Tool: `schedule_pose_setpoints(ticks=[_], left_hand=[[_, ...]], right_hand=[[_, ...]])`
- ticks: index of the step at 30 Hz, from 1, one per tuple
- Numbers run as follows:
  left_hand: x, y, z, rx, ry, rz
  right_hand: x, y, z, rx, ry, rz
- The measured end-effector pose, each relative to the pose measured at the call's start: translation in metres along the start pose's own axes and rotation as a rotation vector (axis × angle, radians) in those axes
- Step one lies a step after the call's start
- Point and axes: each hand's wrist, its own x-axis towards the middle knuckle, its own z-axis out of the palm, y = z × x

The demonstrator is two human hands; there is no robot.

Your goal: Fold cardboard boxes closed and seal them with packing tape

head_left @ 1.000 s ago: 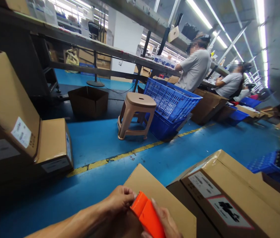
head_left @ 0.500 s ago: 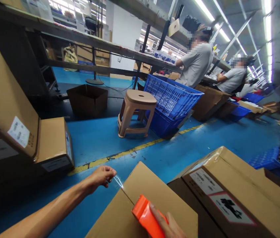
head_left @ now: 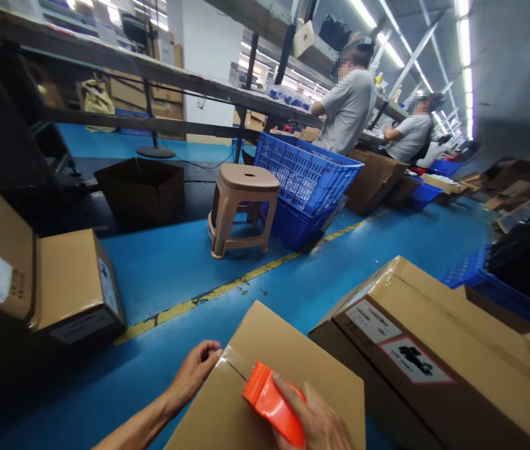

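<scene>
A closed cardboard box (head_left: pixel 227 406) stands before me, with a seam running across its top. My right hand (head_left: pixel 316 419) grips an orange tape dispenser (head_left: pixel 272 400), whose head rests on the box top at the seam. Clear packing tape (head_left: pixel 235 355) runs from the dispenser along the seam to the box's left far edge. There my left hand (head_left: pixel 202 365) has its fingers curled, with the tips at the tape's end against the edge. The undersides of the left fingers are partly hidden.
Labelled cartons stand on the right (head_left: pixel 410 350) and on the left (head_left: pixel 77 281). Beyond a yellow floor line (head_left: pixel 218 290) are a plastic stool (head_left: pixel 246 206) and stacked blue crates (head_left: pixel 302 175). Two people (head_left: pixel 347 106) work along a bench. An open carton (head_left: pixel 140 194) lies under it.
My left hand has moved right and down, bringing the tape's loose end from the air onto the box edge. The dispenser stays on the seam. The whole view has shifted a little.
</scene>
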Motion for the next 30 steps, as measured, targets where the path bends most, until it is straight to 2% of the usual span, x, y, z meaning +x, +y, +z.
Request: schedule_pose_setpoints(ticks=[3,5,7,9,11,14,15,17,20,23,30], left_hand=[[0.0,-0.02,-0.012,0.236,0.039,0.103],[-0.003,-0.024,-0.022,0.439,0.043,0.237],[-0.009,-0.013,-0.028,0.589,0.097,0.407],[-0.017,0.012,-0.03,0.707,0.095,0.566],[-0.025,0.041,-0.028,0.87,-0.089,0.723],[-0.031,0.075,-0.025,1.124,-0.497,0.869],[-0.031,0.082,-0.024,1.187,-0.583,0.874],[-0.029,0.089,-0.024,1.279,-0.656,0.858],[-0.025,0.091,-0.024,1.352,-0.648,0.843],[-0.024,0.089,-0.024,1.388,-0.616,0.87],[-0.019,0.082,-0.025,1.432,-0.535,1.018]], right_hand=[[-0.004,0.003,0.006,0.071,0.046,-0.018],[-0.004,0.002,0.009,0.079,0.116,-0.005],[-0.001,0.0,0.007,0.085,0.128,0.027],[0.003,-0.002,-0.001,0.126,0.067,0.025],[0.007,-0.004,-0.011,0.171,-0.028,0.045],[0.01,-0.006,-0.024,0.187,-0.133,0.1],[0.01,-0.007,-0.027,0.183,-0.153,0.116],[0.01,-0.006,-0.033,0.187,-0.194,0.127],[0.002,0.003,-0.048,0.181,-0.292,0.139],[-0.021,0.024,-0.068,0.142,-0.353,0.129],[-0.103,0.08,-0.098,0.087,-0.286,0.125]])
